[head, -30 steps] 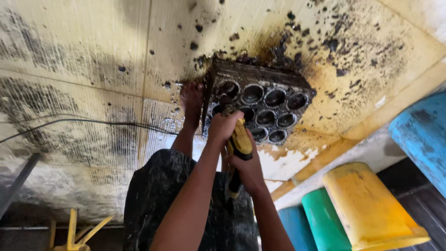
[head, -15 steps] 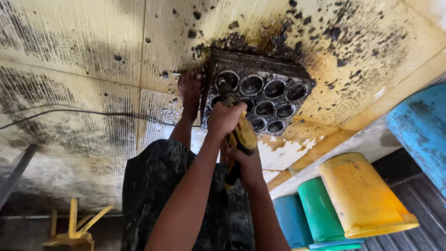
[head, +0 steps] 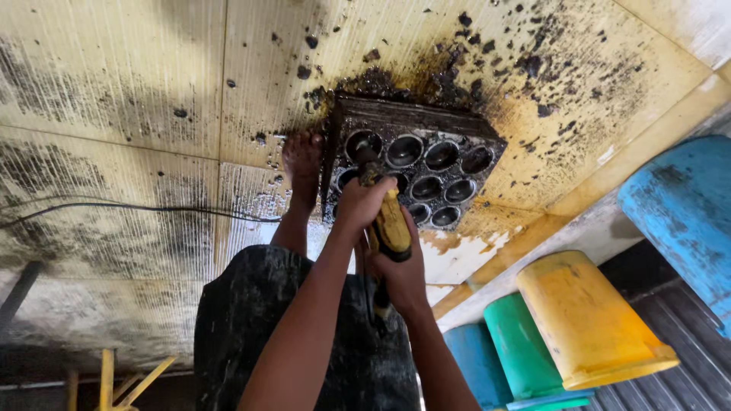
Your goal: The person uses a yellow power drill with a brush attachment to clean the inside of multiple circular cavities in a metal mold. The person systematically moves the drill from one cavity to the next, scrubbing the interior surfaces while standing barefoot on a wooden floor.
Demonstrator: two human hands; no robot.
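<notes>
Yellow plastic fills my grip: both hands are clamped on a yellow power tool [head: 390,221], the left hand [head: 364,204] wrapped round its front end, the right hand [head: 402,278] closed on the grip just behind and below. Its dark nose points into one bore of the greasy engine block [head: 426,164], which sits on the floor [head: 152,91] just ahead of my hands, its round cylinder holes facing me. My bare foot [head: 303,164] rests against the block's left side, just beyond the left hand. Black oil stains spread over the pale tiled floor around the block. To the left of my arms a black cable [head: 114,207] trails across the tiles. To the right of my hands lie a yellow bucket [head: 586,320], a green bucket [head: 518,342] and a blue drum [head: 685,205], well apart from the block.
</notes>
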